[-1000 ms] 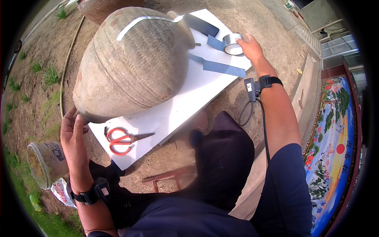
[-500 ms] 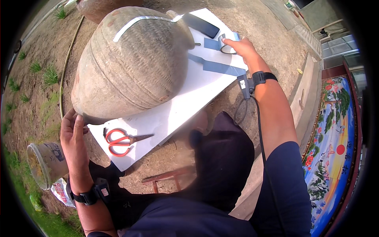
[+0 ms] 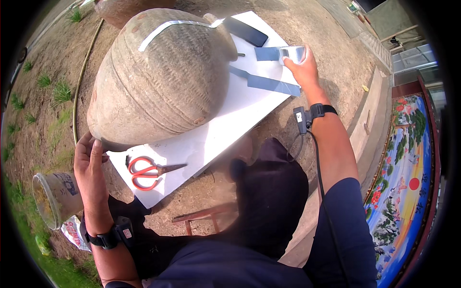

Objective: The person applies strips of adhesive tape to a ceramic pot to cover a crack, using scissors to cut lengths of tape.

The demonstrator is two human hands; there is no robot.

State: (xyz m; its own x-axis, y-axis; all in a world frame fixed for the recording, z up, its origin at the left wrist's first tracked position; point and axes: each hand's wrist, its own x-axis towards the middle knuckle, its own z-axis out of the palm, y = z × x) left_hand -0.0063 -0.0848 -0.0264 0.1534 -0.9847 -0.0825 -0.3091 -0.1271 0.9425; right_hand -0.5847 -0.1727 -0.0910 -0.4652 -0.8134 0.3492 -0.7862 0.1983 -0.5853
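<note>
A large grey-brown clay jar point(image 3: 158, 81) with ribbed sides lies tilted on a white board point(image 3: 211, 141), a silver strip of tape point(image 3: 168, 29) stuck across its upper side. At its narrow end my left hand point(image 3: 91, 161) steadies it, fingers curled against the base, partly hidden. My right hand point(image 3: 303, 72) grips a roll of silver tape point(image 3: 291, 55) by the board's right edge. From the roll runs a loose tape end point(image 3: 266, 54), blue-grey. Another blue-grey tape strip point(image 3: 271, 84) lies on the board, one end at the jar.
Red-handled scissors point(image 3: 146, 173) rest on the board's near corner; a dark phone point(image 3: 246, 31) lies at its far end. A plastic tub point(image 3: 57, 199) stands at left. A cable point(image 3: 319, 168) trails along my right arm. A second jar point(image 3: 129, 10) is behind. A painted panel point(image 3: 401, 192) stands at right.
My right hand has shifted slightly right with the tape roll, turning it so its silver outer face shows and drawing the loose end along. My left hand and the jar stay put.
</note>
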